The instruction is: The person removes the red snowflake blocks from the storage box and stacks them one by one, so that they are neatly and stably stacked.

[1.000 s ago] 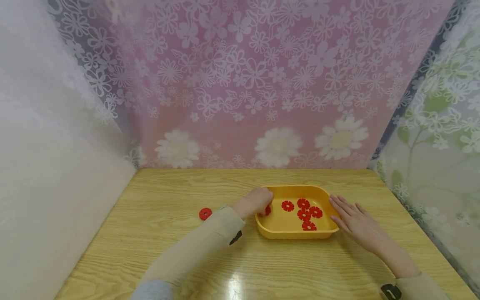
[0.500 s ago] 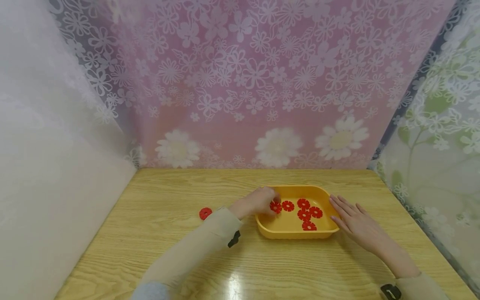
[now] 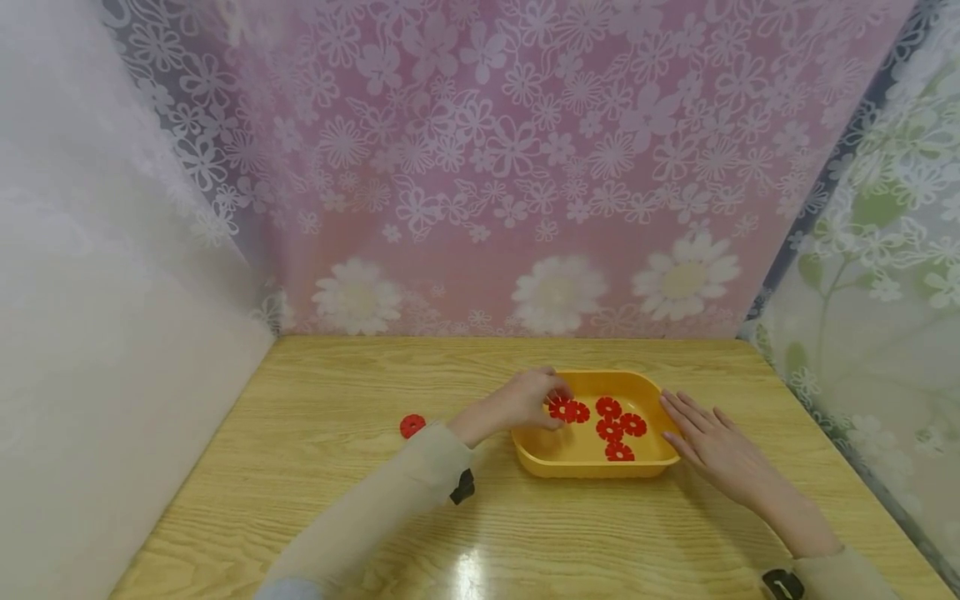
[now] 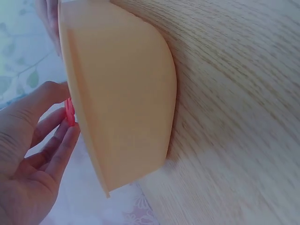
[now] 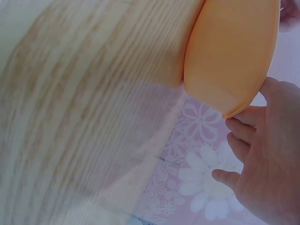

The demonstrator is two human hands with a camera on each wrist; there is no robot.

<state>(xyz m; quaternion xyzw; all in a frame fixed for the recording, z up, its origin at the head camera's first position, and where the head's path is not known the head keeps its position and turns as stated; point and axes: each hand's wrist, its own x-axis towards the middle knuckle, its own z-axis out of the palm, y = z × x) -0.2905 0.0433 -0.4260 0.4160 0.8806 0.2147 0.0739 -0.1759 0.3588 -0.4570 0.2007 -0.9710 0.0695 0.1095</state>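
Observation:
A yellow plastic tray (image 3: 570, 469) stands on the table, with several red notched, flower-shaped discs (image 3: 609, 430) lying in it. Over the tray's left end, my left hand (image 3: 517, 402) pinches one red flower-shaped disc (image 3: 559, 409) between thumb and fingers. That disc overlaps another red disc (image 3: 581, 412) in the head view. In the left wrist view, the held disc (image 4: 70, 112) shows edge-on past the tray wall (image 4: 126, 98). My right hand (image 3: 716, 450) rests its straight fingers against the tray's right rim, its fingertips at the edge (image 5: 229, 115) in the right wrist view.
One more red disc (image 3: 412, 426) lies on the wooden table (image 3: 337, 392) left of the tray, beside the left sleeve. A pink flowered curtain (image 3: 450, 192) hangs behind the table. Pale panels stand on the left (image 3: 112, 292) and right (image 3: 885, 333).
My left hand has moved right, further over the tray, bringing its red disc toward the others. The right hand and the tray have stayed in place.

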